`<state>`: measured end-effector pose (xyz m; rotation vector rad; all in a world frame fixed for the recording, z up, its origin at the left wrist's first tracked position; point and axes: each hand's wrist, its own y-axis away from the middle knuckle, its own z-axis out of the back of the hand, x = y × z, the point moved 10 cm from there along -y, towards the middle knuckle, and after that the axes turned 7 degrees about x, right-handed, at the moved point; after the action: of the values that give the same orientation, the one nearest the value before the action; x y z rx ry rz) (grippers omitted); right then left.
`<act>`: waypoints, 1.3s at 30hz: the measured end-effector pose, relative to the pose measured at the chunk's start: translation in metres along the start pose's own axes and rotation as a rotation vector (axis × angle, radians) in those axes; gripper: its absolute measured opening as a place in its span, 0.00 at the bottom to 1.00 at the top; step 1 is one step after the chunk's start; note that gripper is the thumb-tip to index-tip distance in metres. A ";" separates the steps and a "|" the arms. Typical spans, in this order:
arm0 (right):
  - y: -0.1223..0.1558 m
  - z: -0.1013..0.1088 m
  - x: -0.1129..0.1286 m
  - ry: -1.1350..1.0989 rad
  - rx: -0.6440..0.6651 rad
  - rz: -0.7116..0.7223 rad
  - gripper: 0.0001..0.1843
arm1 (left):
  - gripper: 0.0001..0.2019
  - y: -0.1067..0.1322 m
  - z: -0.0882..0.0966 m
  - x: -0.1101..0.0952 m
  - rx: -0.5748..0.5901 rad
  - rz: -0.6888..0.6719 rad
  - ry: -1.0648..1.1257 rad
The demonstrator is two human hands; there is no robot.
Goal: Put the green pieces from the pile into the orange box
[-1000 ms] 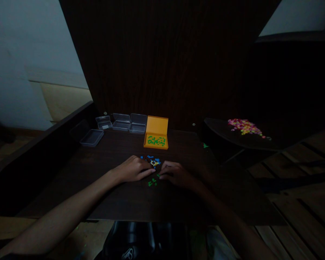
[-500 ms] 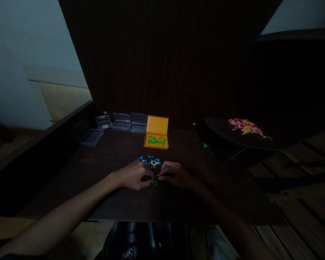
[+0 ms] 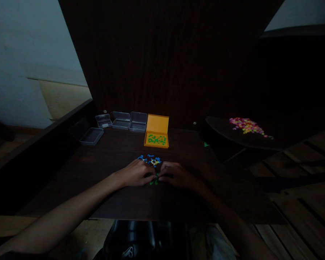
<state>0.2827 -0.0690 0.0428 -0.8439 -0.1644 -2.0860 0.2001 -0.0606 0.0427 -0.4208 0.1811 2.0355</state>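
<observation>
My left hand (image 3: pixel 135 174) rests low over the dark tabletop, its thumb and fingers closed in a pinch. Facing it closely, my right hand (image 3: pixel 176 175) is pinched at a small green plastic piece (image 3: pixel 157 175) between the two sets of fingertips. Whatever the left fingertips hold is too small and dim to make out. Loose green pieces (image 3: pixel 153 183) lie just below the fingertips. Right behind the hands is a pile of small blue, white and yellow pieces (image 3: pixel 151 160), partly hidden by the left hand.
An open orange box (image 3: pixel 156 146) with green pieces inside stands behind the pile. Several open clear plastic boxes (image 3: pixel 92 137) are at the back left. Pink and yellow bits (image 3: pixel 246 125) are heaped on a side shelf (image 3: pixel 222 131). One green piece (image 3: pixel 206 144) lies near the right edge.
My left fingers have closed tighter, and its fingertips have moved slightly right, nearer the right hand. More green shows below the left fingertips. My right hand has barely moved.
</observation>
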 end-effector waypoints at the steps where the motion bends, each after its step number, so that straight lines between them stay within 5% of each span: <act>1: 0.000 0.000 0.000 -0.002 0.005 -0.003 0.04 | 0.08 0.000 0.000 0.000 -0.001 0.006 -0.008; 24: 0.000 -0.004 -0.005 0.047 -0.009 -0.008 0.07 | 0.09 0.001 -0.003 -0.009 0.072 -0.081 0.059; 39: 0.000 -0.004 -0.008 0.041 0.015 -0.012 0.06 | 0.17 0.001 0.003 -0.006 0.076 0.094 -0.054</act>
<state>0.2840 -0.0651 0.0351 -0.7920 -0.1635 -2.1089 0.2006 -0.0649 0.0475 -0.3148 0.2488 2.1218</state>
